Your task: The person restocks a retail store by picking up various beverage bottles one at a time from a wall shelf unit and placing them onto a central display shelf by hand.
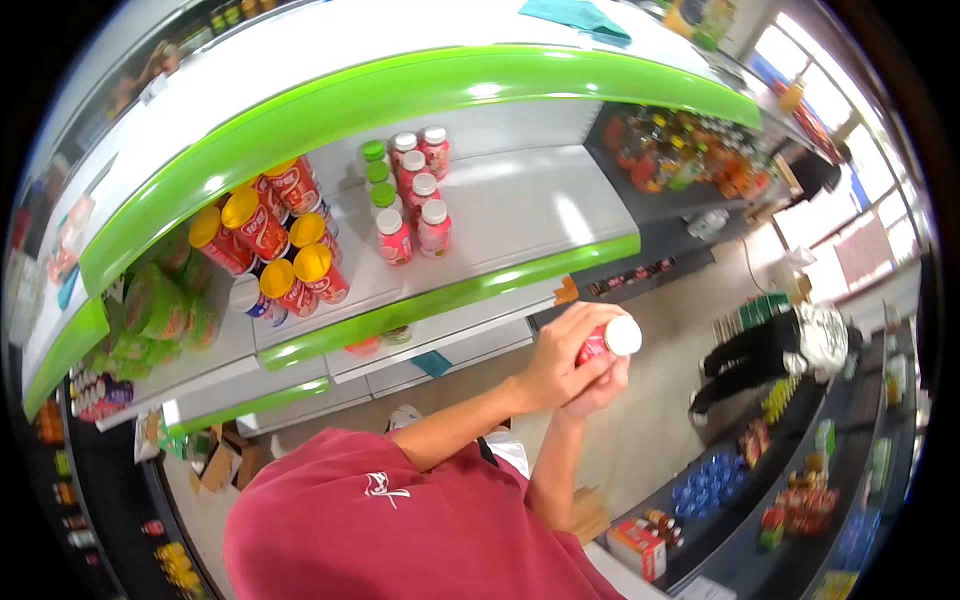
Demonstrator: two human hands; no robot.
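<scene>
A small pink bottle [592,347] with a white cap is held up in front of my body, to the right of the shelf. My left hand [556,352] wraps round its near side, fingers closed. From below, my right hand [603,388] also closes on the bottle, touching my left hand. Both hands partly hide the label. On the white shelf board [520,200] stand several matching pink bottles [434,228] with white caps, beside green-capped bottles [381,172]. Left of them are red cans [258,225] with yellow lids, some stacked.
A green shelf edge [470,290] runs in front of the bottles, and another green edge [420,95] curves above. Snack packs [690,150] fill the rack at the right. A person [780,340] bends over in the aisle. Cardboard boxes [225,460] lie on the floor at left.
</scene>
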